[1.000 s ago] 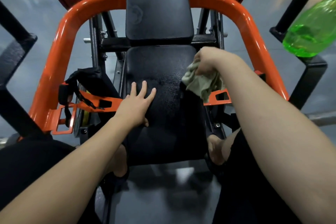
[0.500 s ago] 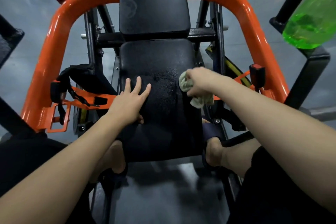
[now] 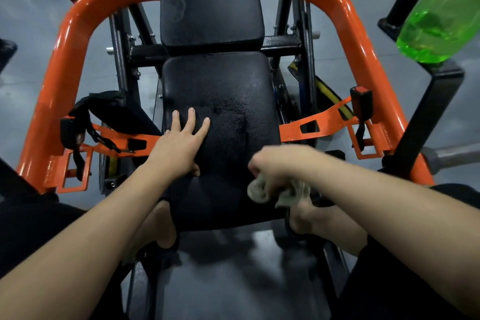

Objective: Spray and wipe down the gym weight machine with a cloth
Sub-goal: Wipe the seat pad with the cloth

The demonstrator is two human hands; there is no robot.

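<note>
The left grip [image 3: 179, 148] lies flat on the left half of the black seat pad [image 3: 233, 91], with fingers straight and spread. The right grip [image 3: 275, 163], motion-blurred, clutches a crumpled pale cloth [image 3: 280, 191] at the pad's near right edge. Fine droplets cover the pad's centre. A black back pad [image 3: 210, 0] stands behind it. An orange tubular frame [image 3: 75, 41] curves around both pads. A green spray bottle [image 3: 441, 15] sits at upper right.

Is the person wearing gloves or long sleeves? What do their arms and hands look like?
No gloves and no long sleeves. The left arm and right arm are bare as far as the picture shows. The left hand has no ring, watch or bracelet. The right hand is blurry, so small things on it can't be told.
</note>
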